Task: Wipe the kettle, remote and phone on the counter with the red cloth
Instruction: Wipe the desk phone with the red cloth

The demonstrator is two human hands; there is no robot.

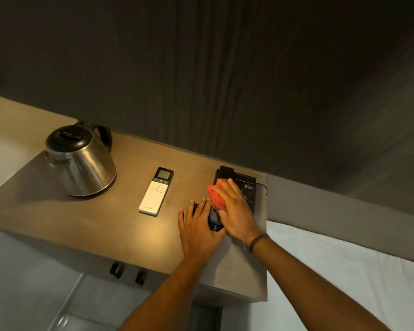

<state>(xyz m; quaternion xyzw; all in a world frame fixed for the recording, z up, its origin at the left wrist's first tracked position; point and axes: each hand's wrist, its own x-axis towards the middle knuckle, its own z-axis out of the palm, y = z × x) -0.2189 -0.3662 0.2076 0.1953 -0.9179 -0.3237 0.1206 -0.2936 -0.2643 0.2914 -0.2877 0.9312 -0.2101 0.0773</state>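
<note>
A black desk phone (245,183) sits at the right end of the wooden counter (120,225). My right hand (234,211) presses the bunched red cloth (215,195) flat onto the phone's handset. My left hand (198,225) lies beside it with fingers spread, resting on the phone's near left corner. A white remote (156,191) with a small screen lies in the middle of the counter. The steel kettle (80,161) with a black lid and handle stands at the left. Much of the phone is hidden under my hands.
A dark wall rises behind the counter. A thin cord (264,188) leaves the phone's right side. White bedding (344,271) lies to the right, below counter height. Two dark drawer handles (127,272) show on the counter's front. Pale floor is at the lower left.
</note>
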